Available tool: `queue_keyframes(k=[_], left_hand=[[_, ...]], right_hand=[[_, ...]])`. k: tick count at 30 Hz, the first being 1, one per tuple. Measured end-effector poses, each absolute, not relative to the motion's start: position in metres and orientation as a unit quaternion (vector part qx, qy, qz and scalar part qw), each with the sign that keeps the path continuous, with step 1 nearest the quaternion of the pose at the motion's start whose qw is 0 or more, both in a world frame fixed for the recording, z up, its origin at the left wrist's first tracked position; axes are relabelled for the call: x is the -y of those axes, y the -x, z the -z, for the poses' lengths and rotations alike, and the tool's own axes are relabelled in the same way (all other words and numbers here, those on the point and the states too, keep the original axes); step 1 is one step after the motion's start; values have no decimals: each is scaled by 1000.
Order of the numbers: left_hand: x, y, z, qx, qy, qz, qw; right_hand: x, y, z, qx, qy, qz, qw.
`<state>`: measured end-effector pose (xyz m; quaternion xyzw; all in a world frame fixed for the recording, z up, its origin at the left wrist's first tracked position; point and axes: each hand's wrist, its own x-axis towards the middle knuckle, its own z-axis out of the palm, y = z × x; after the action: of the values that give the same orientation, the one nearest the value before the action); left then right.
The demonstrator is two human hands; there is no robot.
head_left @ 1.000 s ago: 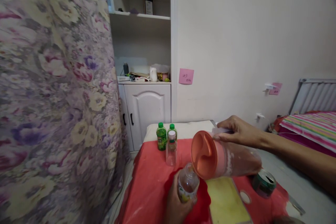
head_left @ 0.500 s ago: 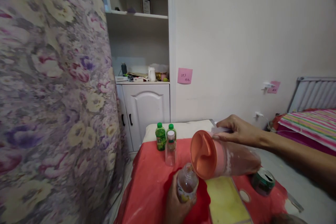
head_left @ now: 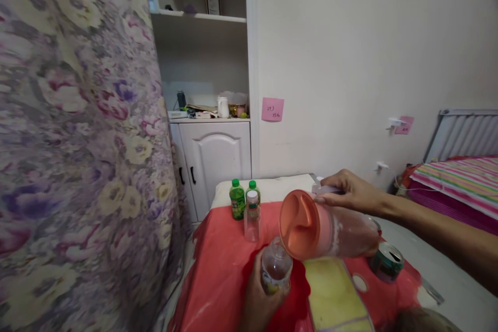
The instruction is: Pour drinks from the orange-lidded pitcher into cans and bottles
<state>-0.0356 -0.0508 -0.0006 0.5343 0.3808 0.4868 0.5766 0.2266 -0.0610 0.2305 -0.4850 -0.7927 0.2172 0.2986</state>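
My right hand [head_left: 342, 192] is closed around the handle of a clear pitcher [head_left: 350, 233] with an orange lid [head_left: 299, 224]. The pitcher lies tilted nearly on its side, lid end to the left. Just under the lid's lower left edge is the mouth of a clear bottle [head_left: 277, 264] with a printed label, which my left hand [head_left: 260, 295] grips from the left. Whether liquid is flowing between them cannot be made out. Behind them stand a clear bottle with a white cap [head_left: 252, 218] and two green-capped bottles [head_left: 237, 200].
On the red table cover [head_left: 218, 264] lie a yellow mat [head_left: 334, 293] and a round white disc [head_left: 360, 283]. A green can [head_left: 387, 262] stands at the right. Beyond are a white cabinet [head_left: 221, 171], a floral curtain [head_left: 78, 140] and a bed [head_left: 462, 181].
The view has shifted slightly, so most things sit a little higher and further left. Both hands keep their holds, and the pitcher stays tilted over the bottle.
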Motion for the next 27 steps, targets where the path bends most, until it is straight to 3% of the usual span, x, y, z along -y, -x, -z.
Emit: queue_keyframes(k=[10, 19, 27], left_hand=[[43, 35, 15, -378, -534, -511, 557], [38, 41, 21, -395, -515, -502, 572], [33, 33, 31, -409, -503, -513, 563]], right_hand=[[63, -252, -171, 658, 501, -314, 466], [71, -274, -73, 495, 525, -261, 641], [70, -278, -26, 430, 516, -255, 696]])
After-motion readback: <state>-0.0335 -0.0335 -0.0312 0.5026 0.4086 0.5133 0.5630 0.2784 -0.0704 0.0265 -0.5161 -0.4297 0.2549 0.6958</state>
